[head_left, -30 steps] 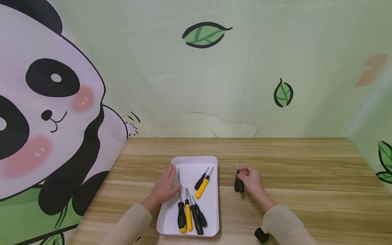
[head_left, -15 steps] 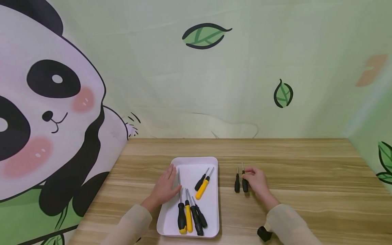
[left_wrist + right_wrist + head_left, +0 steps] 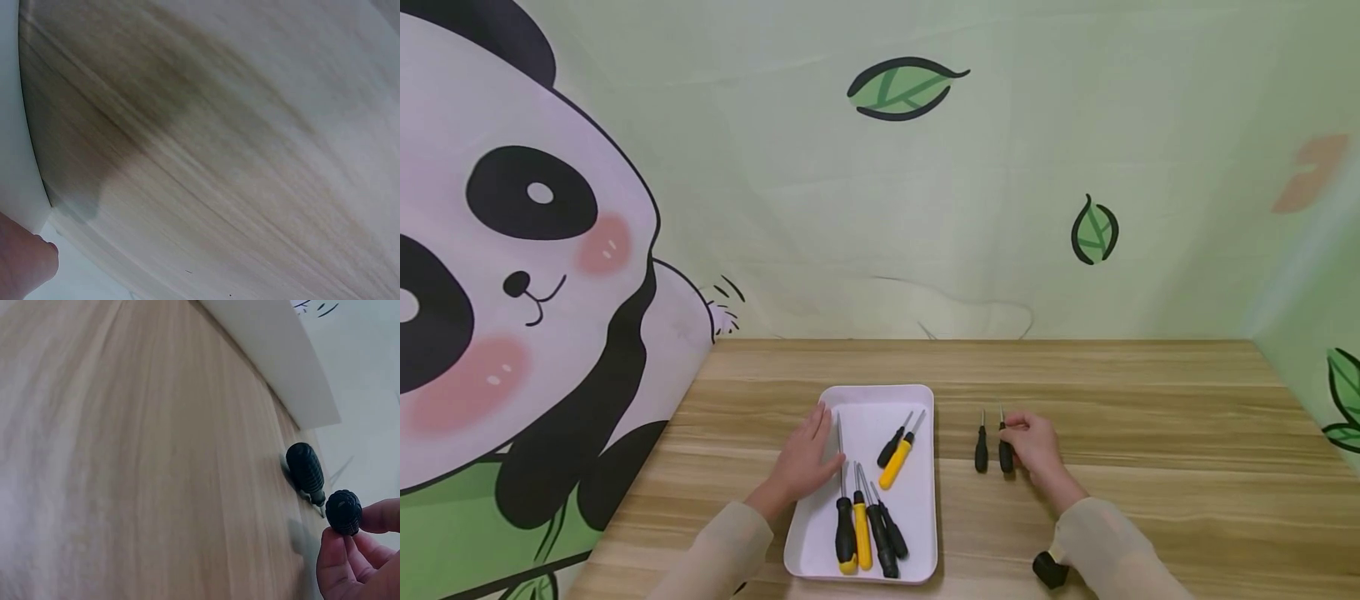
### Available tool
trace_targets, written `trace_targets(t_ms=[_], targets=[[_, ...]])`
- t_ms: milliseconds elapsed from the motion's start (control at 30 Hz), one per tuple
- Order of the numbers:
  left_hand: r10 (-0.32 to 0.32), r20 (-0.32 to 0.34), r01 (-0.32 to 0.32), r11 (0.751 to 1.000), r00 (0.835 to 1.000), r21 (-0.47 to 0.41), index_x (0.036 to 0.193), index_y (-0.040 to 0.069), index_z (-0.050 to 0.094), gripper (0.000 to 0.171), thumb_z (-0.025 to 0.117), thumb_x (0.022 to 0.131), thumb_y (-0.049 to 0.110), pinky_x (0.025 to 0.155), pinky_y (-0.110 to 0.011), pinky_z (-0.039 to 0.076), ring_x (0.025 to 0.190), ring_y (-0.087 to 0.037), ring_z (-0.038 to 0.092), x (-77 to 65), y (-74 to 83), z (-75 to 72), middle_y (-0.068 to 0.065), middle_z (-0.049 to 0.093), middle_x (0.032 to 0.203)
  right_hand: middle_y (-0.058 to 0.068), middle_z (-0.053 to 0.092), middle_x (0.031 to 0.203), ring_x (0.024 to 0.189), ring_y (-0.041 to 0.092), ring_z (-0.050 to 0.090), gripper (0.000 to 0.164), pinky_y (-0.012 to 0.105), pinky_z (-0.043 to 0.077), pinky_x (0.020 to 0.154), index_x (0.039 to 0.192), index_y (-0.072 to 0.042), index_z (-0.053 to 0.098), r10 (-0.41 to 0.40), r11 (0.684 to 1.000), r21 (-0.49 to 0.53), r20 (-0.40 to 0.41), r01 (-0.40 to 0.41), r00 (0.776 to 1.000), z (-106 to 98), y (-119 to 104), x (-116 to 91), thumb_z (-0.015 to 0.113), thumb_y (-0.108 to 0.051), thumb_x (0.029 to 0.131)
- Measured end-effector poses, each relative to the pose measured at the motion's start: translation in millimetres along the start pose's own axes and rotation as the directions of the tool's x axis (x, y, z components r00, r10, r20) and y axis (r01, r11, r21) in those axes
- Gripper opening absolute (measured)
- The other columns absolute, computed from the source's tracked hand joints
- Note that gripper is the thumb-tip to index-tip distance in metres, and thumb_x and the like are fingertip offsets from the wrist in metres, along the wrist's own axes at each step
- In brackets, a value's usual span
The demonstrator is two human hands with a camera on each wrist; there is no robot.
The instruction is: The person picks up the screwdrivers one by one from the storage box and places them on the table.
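In the head view my left hand (image 3: 805,454) rests on the left rim of a white tray (image 3: 861,408), fingers straight and thumb over the inside. The left wrist view shows a fingertip (image 3: 28,259) against the tray's outer wall. To the right of the tray, my right hand (image 3: 1036,443) pinches a small black screwdriver (image 3: 1006,458) between thumb and fingers, its shaft pointing away from me. The right wrist view shows its ribbed handle (image 3: 344,512) end-on. Just left of it, a similar black screwdriver (image 3: 981,454) lies on the table, roughly parallel.
Inside the tray lie several screwdrivers: a long black and yellow one (image 3: 846,533), a yellow one (image 3: 862,533) and black ones at the near end, a small black one (image 3: 891,448) and another yellow one (image 3: 897,464) farther back. A panda-print wall (image 3: 985,208) rises behind the wooden table (image 3: 1112,400).
My right hand has shifted right with its black screwdriver, parting it from the other black one, which now lies separately on the table. The left hand and tray stay put.
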State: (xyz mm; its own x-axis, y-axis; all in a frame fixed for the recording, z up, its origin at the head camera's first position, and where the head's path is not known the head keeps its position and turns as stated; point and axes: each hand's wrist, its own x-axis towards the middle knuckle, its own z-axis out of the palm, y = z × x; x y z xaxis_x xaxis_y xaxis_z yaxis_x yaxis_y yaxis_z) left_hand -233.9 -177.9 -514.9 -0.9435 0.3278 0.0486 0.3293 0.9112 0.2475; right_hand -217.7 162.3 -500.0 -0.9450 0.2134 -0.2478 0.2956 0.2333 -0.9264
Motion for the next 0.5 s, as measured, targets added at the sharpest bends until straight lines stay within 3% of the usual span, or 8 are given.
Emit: trace_targets(t_ms=[500], targets=[[-0.002,0.000,0.002,1.000,1.000,-0.003,0.138,-0.002,0.023,0.075,0.053,0.083,0.038,0.106,-0.046,0.024,0.134,-0.030,0.020,-0.1,-0.3,-0.1,-0.016,0.016,0.147,0.020,0.061,0.087,0.046,0.009,0.046,0.024,0.021,0.039,0.041,0.097,0.007,0.058,-0.046,0.979,-0.198,-0.018,0.042,0.999,2.2,3.3,11.2,0.058,-0.002,0.075]])
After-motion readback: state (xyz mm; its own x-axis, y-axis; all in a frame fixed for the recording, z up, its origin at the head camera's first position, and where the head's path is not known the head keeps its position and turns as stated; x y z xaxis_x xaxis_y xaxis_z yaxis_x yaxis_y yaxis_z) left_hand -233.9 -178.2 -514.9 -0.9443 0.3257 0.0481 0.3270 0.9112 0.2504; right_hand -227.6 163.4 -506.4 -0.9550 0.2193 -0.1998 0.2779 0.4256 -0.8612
